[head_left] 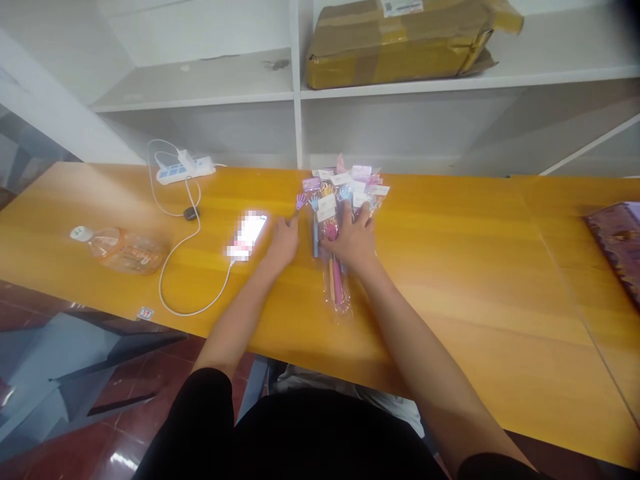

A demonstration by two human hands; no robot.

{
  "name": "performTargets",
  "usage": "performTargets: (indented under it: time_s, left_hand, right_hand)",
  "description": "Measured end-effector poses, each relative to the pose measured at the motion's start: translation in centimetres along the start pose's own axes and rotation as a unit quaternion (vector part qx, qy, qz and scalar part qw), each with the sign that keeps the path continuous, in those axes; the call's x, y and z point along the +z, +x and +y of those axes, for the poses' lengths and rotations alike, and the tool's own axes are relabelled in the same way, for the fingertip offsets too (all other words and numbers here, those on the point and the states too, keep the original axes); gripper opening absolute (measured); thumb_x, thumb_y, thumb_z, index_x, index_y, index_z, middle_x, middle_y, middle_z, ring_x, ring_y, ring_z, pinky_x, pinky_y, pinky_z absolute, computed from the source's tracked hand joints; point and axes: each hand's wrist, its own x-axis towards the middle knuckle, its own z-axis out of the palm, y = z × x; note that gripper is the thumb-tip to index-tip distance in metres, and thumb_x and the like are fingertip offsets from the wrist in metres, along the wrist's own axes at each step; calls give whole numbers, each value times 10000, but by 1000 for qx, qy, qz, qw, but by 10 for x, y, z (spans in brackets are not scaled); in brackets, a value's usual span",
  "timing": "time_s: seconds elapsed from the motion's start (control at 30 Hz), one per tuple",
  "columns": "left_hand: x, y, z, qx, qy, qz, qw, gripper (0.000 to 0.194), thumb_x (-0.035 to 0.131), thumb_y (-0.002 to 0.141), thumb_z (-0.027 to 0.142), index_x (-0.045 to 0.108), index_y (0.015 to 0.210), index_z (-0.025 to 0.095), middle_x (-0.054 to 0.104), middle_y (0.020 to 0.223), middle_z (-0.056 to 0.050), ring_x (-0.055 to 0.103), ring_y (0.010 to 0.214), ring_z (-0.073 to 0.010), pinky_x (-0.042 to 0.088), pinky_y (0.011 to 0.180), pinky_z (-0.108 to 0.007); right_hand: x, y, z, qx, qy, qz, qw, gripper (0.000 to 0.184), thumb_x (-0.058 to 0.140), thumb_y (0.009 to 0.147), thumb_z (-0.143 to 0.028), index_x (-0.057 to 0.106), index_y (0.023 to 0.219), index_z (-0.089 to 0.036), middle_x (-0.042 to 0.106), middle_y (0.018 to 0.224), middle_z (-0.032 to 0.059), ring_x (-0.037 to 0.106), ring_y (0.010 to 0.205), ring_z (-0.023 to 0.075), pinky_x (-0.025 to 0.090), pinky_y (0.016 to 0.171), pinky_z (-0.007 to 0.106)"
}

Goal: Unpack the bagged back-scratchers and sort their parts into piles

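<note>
My left hand [284,241] is closed, its index finger stretched along a small purple hand-shaped top [301,201]; the stick below that top seems hidden by my fingers. Right beside it lies a blue stick [315,237] with a light-blue hand-shaped top [313,203]. My right hand [354,239] rests with spread fingers on a heap of clear plastic packets [327,208] with white labels. Pink and yellow sticks [336,283] show through the wrapping below that hand. What lies directly under my right palm is hidden.
Left of my hands a phone [247,236] lies on the wooden table [450,280], its white cable [173,260] looping to a power strip [185,170]. An orange-labelled bottle [123,250] lies nearby. A taped cardboard box [395,53] sits on the shelf; a patterned purple item [617,233] is far right.
</note>
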Motion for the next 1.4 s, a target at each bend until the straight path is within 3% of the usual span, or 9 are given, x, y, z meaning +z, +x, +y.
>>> performTargets:
  time_s: [0.13, 0.23, 0.4, 0.57, 0.77, 0.93, 1.07, 1.27, 1.4]
  left_hand:
    - [-5, -14, -8, -34, -5, -6, 999, 426, 442, 1050, 133, 620, 1431, 68, 641, 1234, -251, 673, 1087, -364, 527, 988, -468]
    - [-5, -25, -7, -40, -24, -3, 999, 430, 430, 1073, 184, 651, 1440, 142, 649, 1260, -217, 701, 1036, -339, 549, 967, -459]
    - [-2, -35, 2, -33, -73, 5, 997, 497, 419, 1042, 116, 729, 1417, 220, 667, 1209, -157, 698, 1070, -315, 568, 991, -456]
    - [-1, -36, 15, -9, -124, 0, 992, 559, 580, 1038, 166, 601, 1585, 275, 699, 1209, -97, 696, 1056, -243, 578, 1008, -387]
    - [-3, -58, 28, 37, -91, -17, 995, 638, 592, 1057, 201, 480, 1675, 305, 681, 1319, -111, 694, 1143, -272, 570, 974, -371]
    - [-17, -94, 21, 10, -71, -29, 997, 509, 530, 1080, 183, 610, 1566, 309, 699, 1263, -92, 715, 1071, -251, 577, 903, -342]
    - [-28, -137, 7, -11, -46, -50, 998, 383, 532, 1097, 226, 726, 1407, 341, 705, 1272, -68, 731, 1081, -231, 592, 918, -332]
    - [-36, -200, -10, -47, 50, -36, 997, 320, 546, 1105, 267, 782, 1305, 346, 683, 1470, -71, 763, 1120, -246, 627, 863, -338]
    - [-45, -233, -20, -66, 57, -2, 996, 313, 620, 1081, 345, 761, 1359, 353, 691, 1488, -77, 775, 1141, -268, 662, 896, -371]
  right_hand:
    - [7, 18, -6, -46, 54, -5, 997, 1138, 777, 793, -430, 191, 1746, -217, 125, 1741, 297, 392, 1454, 575, 423, 1104, 702]
    - [11, 30, -1, -65, 78, -23, 995, 1156, 786, 787, -402, 183, 1751, -199, 186, 1721, 296, 427, 1460, 539, 409, 1146, 676]
    - [10, 40, 9, -78, 102, -44, 991, 1183, 794, 803, -421, 138, 1763, -197, 220, 1714, 283, 441, 1467, 495, 416, 1169, 635]
    - [4, 45, 12, -67, 117, -50, 990, 1177, 814, 784, -424, 187, 1753, -189, 320, 1658, 272, 492, 1421, 468, 429, 1172, 615]
    - [-4, 44, 14, -52, 118, -46, 991, 1099, 791, 779, -437, 284, 1713, -156, 407, 1583, 281, 504, 1400, 472, 424, 1169, 622]
    - [2, 33, 8, -49, 96, -19, 994, 1006, 705, 855, -473, 288, 1704, -132, 301, 1670, 312, 339, 1523, 510, 342, 1201, 671]
    - [11, 32, -6, -25, 85, -16, 996, 1043, 687, 861, -512, 240, 1720, -123, 198, 1714, 326, 348, 1472, 542, 332, 1177, 708]
    - [26, 36, -52, 3, 81, -44, 996, 1003, 648, 891, -495, 243, 1720, -102, 106, 1736, 319, 305, 1457, 560, 451, 1071, 713]
    - [45, 36, -85, 3, 109, -46, 993, 1027, 644, 892, -520, 217, 1729, -105, -2, 1771, 303, 229, 1502, 584, 415, 1077, 785]
